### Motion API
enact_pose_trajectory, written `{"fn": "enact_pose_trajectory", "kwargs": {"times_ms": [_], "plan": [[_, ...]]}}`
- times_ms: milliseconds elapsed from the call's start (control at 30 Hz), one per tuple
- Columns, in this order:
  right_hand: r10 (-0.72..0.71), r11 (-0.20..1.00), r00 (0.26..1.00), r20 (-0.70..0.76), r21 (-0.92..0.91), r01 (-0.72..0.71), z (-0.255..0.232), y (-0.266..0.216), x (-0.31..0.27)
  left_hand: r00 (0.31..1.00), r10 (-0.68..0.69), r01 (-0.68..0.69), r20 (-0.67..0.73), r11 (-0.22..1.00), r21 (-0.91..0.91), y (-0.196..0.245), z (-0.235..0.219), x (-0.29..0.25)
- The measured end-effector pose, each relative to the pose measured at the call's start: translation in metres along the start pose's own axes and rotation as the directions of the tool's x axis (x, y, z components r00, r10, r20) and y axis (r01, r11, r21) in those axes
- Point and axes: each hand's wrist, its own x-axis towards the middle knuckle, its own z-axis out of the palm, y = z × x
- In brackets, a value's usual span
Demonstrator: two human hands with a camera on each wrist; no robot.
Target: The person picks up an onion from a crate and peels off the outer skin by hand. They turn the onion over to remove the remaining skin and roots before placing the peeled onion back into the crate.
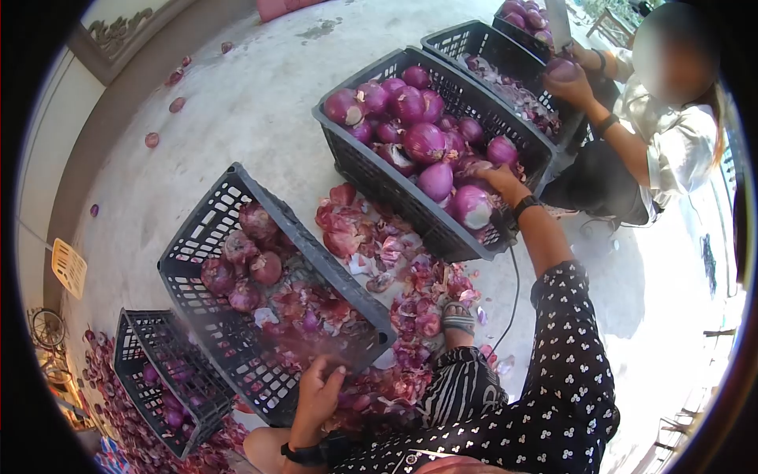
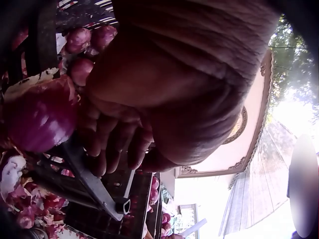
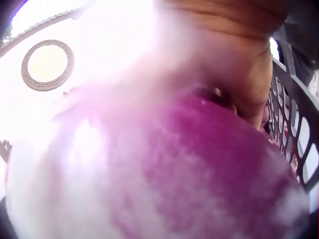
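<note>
My right hand (image 1: 496,180) is inside the black crate (image 1: 395,186) of peeled purple onions (image 1: 425,144). Its fingers reach down among them, and I cannot tell whether they grip one. In the right wrist view a large purple onion (image 3: 199,164) fills the foreground, just below that hand. My left hand (image 1: 320,391) is at the near rim of a second, tilted black crate (image 1: 276,213), its fingers loosely bent with nothing seen in them. Inside that crate are several unpeeled onions (image 1: 239,246) and loose skins. Close beside the left hand shows a shiny onion (image 2: 42,117).
Red onion skins (image 1: 395,253) litter the floor between the crates, around my sandalled foot (image 1: 458,317). A smaller crate (image 1: 170,379) stands at lower left. Across from me a person (image 1: 663,150) holds an onion (image 1: 562,69) and a broad blade (image 1: 558,28), beside another crate (image 1: 474,35).
</note>
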Motion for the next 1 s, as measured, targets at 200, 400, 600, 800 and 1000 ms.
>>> {"fn": "enact_pose_trajectory", "kwargs": {"times_ms": [200, 400, 600, 800, 1000], "plan": [[-0.278, 0.739, 0.953, 0.118, 0.660, 0.134, -0.026, -0.056, -0.041, 1.000, 0.014, -0.015, 0.014, 1.000, 0.017, -0.012, -0.007, 0.001], [-0.507, 0.853, 0.808, 0.300, 0.309, 0.421, -0.027, -0.144, -0.196, 0.987, 0.140, -0.123, 0.084, 0.975, -0.183, 0.007, -0.001, -0.005], [-0.822, 0.311, 0.223, 0.524, 0.085, 0.947, 0.030, -0.169, -0.376, 0.909, 0.384, -0.132, 0.163, 0.636, -0.761, 0.046, 0.010, -0.028], [-0.816, 0.043, -0.006, 0.578, 0.071, 0.997, 0.072, -0.151, -0.468, 0.924, 0.378, -0.079, 0.065, 0.354, -0.932, 0.047, -0.003, -0.063], [-0.682, 0.706, 0.516, 0.518, 0.283, 0.649, 0.075, -0.134, -0.466, 0.895, 0.446, -0.120, -0.013, 0.213, -0.970, 0.033, -0.023, -0.073]]}}
